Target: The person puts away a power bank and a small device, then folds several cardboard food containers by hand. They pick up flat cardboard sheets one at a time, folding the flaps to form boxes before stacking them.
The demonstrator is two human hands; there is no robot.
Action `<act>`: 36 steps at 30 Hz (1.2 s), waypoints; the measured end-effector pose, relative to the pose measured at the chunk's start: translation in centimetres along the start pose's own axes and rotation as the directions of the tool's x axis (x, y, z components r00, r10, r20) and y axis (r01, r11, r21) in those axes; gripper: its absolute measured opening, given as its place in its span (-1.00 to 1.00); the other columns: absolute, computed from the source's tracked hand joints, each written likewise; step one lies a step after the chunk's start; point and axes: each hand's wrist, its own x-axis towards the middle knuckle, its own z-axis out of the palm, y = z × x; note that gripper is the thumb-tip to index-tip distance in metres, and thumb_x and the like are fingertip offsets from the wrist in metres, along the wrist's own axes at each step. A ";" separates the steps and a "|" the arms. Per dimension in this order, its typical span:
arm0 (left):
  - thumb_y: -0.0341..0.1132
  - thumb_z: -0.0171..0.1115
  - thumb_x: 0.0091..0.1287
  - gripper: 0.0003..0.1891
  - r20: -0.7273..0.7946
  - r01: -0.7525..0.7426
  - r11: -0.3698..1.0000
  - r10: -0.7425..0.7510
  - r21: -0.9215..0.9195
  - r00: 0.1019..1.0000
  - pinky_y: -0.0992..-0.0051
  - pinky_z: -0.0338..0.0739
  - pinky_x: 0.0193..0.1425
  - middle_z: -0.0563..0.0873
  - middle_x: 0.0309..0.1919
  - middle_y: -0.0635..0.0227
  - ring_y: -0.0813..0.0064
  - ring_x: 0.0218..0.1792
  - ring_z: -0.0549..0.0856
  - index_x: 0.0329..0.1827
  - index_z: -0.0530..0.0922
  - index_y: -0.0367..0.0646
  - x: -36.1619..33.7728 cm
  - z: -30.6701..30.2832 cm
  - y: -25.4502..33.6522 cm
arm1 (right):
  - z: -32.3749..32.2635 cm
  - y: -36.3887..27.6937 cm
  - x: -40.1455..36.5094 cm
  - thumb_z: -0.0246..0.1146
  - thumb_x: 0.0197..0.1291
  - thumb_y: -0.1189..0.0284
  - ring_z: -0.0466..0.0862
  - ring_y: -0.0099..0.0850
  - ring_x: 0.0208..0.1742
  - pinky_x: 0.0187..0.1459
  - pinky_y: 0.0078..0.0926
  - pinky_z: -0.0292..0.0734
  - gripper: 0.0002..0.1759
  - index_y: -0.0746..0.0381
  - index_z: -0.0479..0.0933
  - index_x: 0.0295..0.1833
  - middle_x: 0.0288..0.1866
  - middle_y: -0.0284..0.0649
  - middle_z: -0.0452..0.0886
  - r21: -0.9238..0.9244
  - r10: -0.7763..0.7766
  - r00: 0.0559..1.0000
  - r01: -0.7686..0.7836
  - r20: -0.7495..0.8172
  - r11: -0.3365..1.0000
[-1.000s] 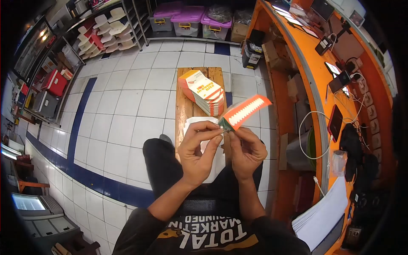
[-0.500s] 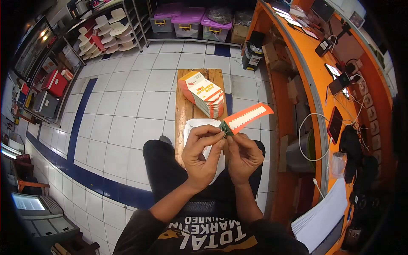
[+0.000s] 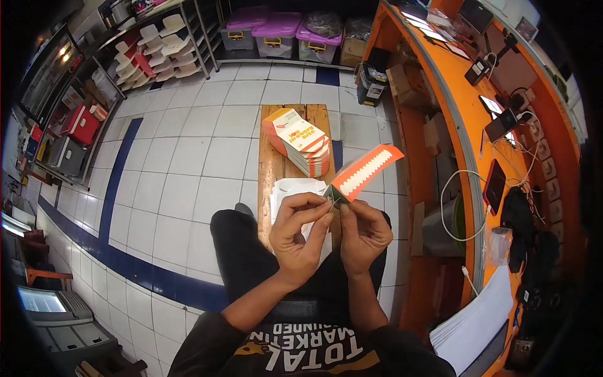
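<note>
Left hand (image 3: 298,235) and right hand (image 3: 364,239) pinch orange carton (image 3: 367,173) at its green end, above the surface (image 3: 270,164) toward its near edge; I'd square it up, press lightly.

A person (image 3: 217,342) sits close behind the bench (image 3: 271,166). On its far part is a stack of food boxes (image 3: 298,141), with paper (image 3: 295,186) on its near part. The left hand (image 3: 300,235) and right hand (image 3: 364,239) have a piece of card (image 3: 370,169) between them, over there. A long counter (image 3: 463,103) runs along the right, with a phone (image 3: 495,186) on top and paper sheets (image 3: 474,317) at its near end. Lidded tubs (image 3: 279,41) stand far behind the bench.
</note>
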 end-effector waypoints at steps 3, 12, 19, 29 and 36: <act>-0.61 0.36 0.31 -0.78 0.010 0.027 1.000 -0.027 0.006 1.000 0.51 0.56 0.13 0.64 0.01 0.20 0.45 0.00 0.66 0.01 0.72 -0.31 0.1 0.0 0.0 | 0.3 0.2 0.0 0.32 0.29 0.73 0.73 -0.53 -0.09 0.00 -0.60 0.62 -0.84 0.40 0.62 -0.03 -0.08 -0.09 0.76 0.021 0.002 0.999 -0.001 -0.033 1.000; -0.62 0.35 0.31 -0.78 0.011 0.011 1.000 -0.011 0.028 1.000 0.52 0.56 0.11 0.65 -0.01 0.20 0.44 -0.01 0.67 0.00 0.72 -0.31 0.2 -0.1 0.0 | 0.1 0.1 0.1 0.33 0.28 0.73 0.73 -0.52 -0.08 0.01 -0.60 0.61 -0.84 0.40 0.62 -0.04 -0.09 -0.10 0.76 0.016 0.002 1.000 -0.002 -0.006 1.000; -0.62 0.36 0.31 -0.77 0.002 -0.007 0.999 0.007 0.050 1.000 0.53 0.58 0.09 0.66 -0.02 0.19 0.44 -0.01 0.67 0.01 0.73 -0.31 0.2 -0.1 0.0 | 0.4 -0.3 0.2 0.34 0.28 0.73 0.72 -0.54 -0.09 0.00 -0.60 0.60 -0.84 0.39 0.63 -0.05 -0.11 -0.09 0.76 0.004 -0.005 1.000 0.005 -0.014 1.000; -0.62 0.38 0.28 -0.81 0.059 -0.063 0.987 0.055 0.148 0.997 0.53 0.52 0.06 0.63 -0.07 0.23 0.49 -0.06 0.63 -0.06 0.74 -0.32 -0.1 0.0 0.4 | 0.3 -0.2 0.0 0.33 0.28 0.74 0.71 -0.56 -0.09 0.00 -0.60 0.61 -0.84 0.39 0.63 -0.05 -0.11 -0.12 0.76 -0.007 0.044 0.997 -0.044 -0.059 0.999; -0.61 0.39 0.24 -0.78 0.011 -0.071 0.987 0.070 0.145 0.998 0.51 0.58 0.00 0.69 -0.09 0.18 0.41 -0.12 0.68 -0.05 0.75 -0.32 0.3 0.2 0.3 | 0.6 -0.3 0.5 0.37 0.19 0.78 0.70 -0.55 -0.20 -0.13 -0.63 0.57 -0.80 0.39 0.63 -0.09 -0.22 -0.13 0.77 0.060 -0.002 0.998 0.006 -0.067 0.998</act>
